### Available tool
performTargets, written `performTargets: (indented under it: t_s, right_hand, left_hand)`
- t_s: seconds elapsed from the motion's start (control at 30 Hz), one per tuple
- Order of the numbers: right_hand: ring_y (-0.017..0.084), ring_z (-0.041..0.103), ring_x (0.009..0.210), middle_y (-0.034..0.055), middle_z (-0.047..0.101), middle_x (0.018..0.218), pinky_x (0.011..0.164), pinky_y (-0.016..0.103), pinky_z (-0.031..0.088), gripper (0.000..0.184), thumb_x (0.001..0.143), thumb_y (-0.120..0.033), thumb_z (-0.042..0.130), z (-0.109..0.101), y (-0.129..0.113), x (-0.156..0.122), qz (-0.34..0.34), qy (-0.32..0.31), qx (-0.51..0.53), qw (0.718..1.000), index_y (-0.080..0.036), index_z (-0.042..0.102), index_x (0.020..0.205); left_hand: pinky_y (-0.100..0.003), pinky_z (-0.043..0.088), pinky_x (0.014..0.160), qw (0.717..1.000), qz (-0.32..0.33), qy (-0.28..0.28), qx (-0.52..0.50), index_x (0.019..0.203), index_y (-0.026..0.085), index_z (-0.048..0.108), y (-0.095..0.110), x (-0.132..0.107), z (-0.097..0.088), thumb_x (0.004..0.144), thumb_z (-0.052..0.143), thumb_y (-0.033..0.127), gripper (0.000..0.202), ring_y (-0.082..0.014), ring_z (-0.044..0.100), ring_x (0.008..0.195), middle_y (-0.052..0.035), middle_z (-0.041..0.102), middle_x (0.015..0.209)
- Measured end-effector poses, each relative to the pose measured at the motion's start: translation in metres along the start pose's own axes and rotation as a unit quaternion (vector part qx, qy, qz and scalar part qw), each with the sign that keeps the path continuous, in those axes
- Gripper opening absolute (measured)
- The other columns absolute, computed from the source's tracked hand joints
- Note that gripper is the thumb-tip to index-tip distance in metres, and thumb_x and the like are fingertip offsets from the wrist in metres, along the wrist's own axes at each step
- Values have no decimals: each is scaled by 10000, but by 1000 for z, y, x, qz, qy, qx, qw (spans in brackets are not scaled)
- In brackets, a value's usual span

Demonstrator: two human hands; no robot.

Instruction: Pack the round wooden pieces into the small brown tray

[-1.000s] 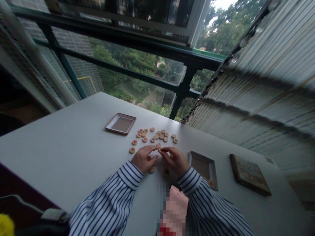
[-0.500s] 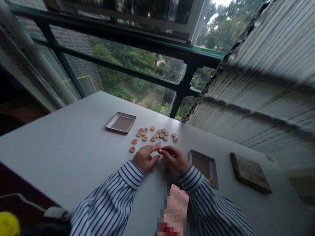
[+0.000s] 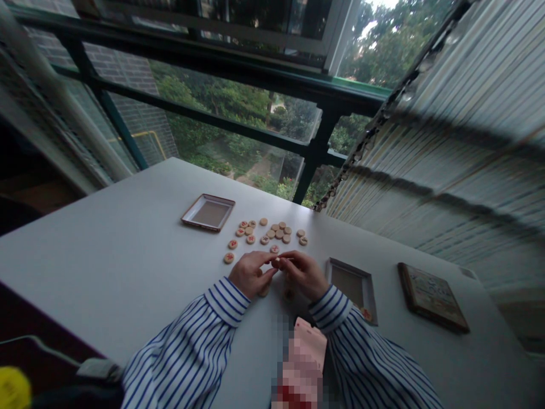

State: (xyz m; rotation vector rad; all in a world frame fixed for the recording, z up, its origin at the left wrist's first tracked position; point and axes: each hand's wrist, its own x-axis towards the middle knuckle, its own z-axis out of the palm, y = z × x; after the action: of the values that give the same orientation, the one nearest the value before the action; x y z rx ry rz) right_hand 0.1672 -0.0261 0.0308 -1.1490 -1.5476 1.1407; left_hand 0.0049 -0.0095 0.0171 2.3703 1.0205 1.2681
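My left hand (image 3: pixel 250 274) and my right hand (image 3: pixel 307 275) meet over the white table. Their fingertips pinch one small pale xiangqi piece (image 3: pixel 277 260) between them, mostly covered by the fingers. Just beyond lies a piece with a red character (image 3: pixel 275 249). Farther out, several plain-side-up pieces (image 3: pixel 279 233) form a cluster, and red-marked pieces (image 3: pixel 251 240) are scattered to the left. Partly hidden below my left hand is another piece (image 3: pixel 263 292); a dark-marked one (image 3: pixel 288 295) sits under my right hand.
A shallow box lid (image 3: pixel 207 212) lies at the back left. Right of my right hand is an open box tray (image 3: pixel 351 284) with a red-marked piece (image 3: pixel 365 313) in its corner. A brown closed box (image 3: pixel 433 296) lies farther right. A pink phone-like object (image 3: pixel 310 341), partly pixelated, is near me.
My fingers have shifted slightly around the held piece, and less of it shows now. The other pieces and boxes stay where they were.
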Motion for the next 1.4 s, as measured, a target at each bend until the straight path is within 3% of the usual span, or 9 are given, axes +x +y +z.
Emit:
performTargets:
  t_s: [0.2,0.63,0.83,1.0,1.23,1.4]
  right_hand:
    - [153,628,730,55,670,768,639,273,488,208,797,-334,491,0,3,0,-3,14,-44,999,-165,565,895]
    - [148,595,779,59,659,883,674,268,457,230,779,-257,523,-4,-2,-3,-101,23,-180,978,-182,594,985]
    - [139,589,766,39,651,846,714,279,449,257,758,-262,555,-5,-1,-3,-125,17,-197,972,-194,580,1005]
    - [138,582,750,46,641,819,714,284,451,225,752,-289,564,-5,-3,-2,-135,30,-211,968,-189,582,953]
    - [160,572,820,57,643,866,740,300,436,222,756,-292,554,-4,-8,-2,-167,25,-286,943,-200,577,957]
    - [164,564,827,53,650,878,745,298,410,213,777,-295,530,-5,-8,-1,-175,9,-325,929,-203,582,962]
  left_hand:
    - [-288,473,649,1000,-17,-6,-3,893,158,589,2,1,-1,714,577,227,192,-147,605,679,-41,666,762]
    - [-292,483,752,990,-74,-31,-118,995,144,594,-6,-1,0,776,528,271,261,-154,596,810,-78,648,891]
    - [-288,503,743,962,-170,-36,-209,1017,146,578,-3,0,-1,753,555,283,299,-150,605,819,-73,639,943]
    - [-325,512,753,928,-239,-32,-283,928,125,585,-1,2,-2,716,588,299,274,-171,627,789,-75,666,872]
    - [-327,504,780,913,-251,-61,-316,981,130,593,-3,1,-1,736,563,318,310,-195,618,864,-94,657,960]
    - [-312,514,747,927,-241,-68,-281,989,134,594,-3,1,-4,746,549,306,301,-180,627,823,-85,666,929]
